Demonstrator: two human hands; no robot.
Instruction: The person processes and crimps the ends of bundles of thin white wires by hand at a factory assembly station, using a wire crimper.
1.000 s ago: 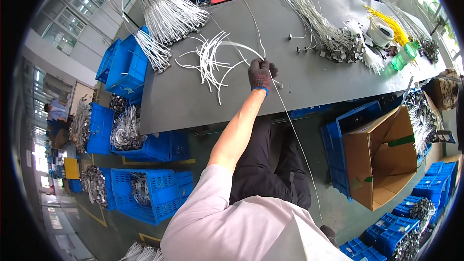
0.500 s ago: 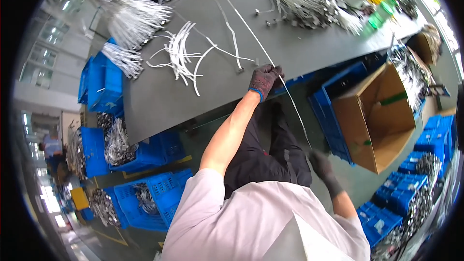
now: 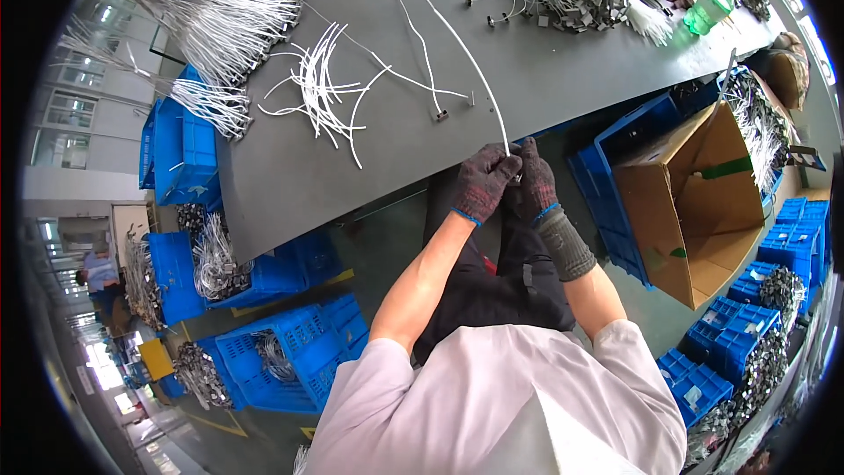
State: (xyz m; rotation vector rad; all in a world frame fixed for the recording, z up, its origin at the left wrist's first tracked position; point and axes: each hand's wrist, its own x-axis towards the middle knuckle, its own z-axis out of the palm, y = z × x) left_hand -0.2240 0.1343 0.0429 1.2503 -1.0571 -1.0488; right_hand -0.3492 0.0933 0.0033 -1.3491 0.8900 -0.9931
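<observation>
A long white cable (image 3: 463,46) runs over the grey table from its far edge to my hands, its near end mostly hidden by the gloves. Closed around it at the table's near edge is my left hand (image 3: 485,181), in a dark knitted glove. My right hand (image 3: 536,183), gloved too, with a grey cuff at the wrist, is closed beside it, thumb side up, at the cable's end. Something small and shiny shows between the hands, too small to name. Left of the cable lie a thinner cable with a dark connector (image 3: 441,115) and a loose pile of short white tubes (image 3: 321,88).
The table (image 3: 290,193) ends just before my body. White cable bundles (image 3: 220,31) hang over its left side, and more cables with connectors (image 3: 571,4) lie at the far right near a green bottle (image 3: 710,7). A cardboard box (image 3: 651,220) and blue crates (image 3: 272,361) stand around.
My right hand has come up from low on the right to meet my left hand at the cable. My left hand has lowered slightly toward me, and the cable now bows in a curve.
</observation>
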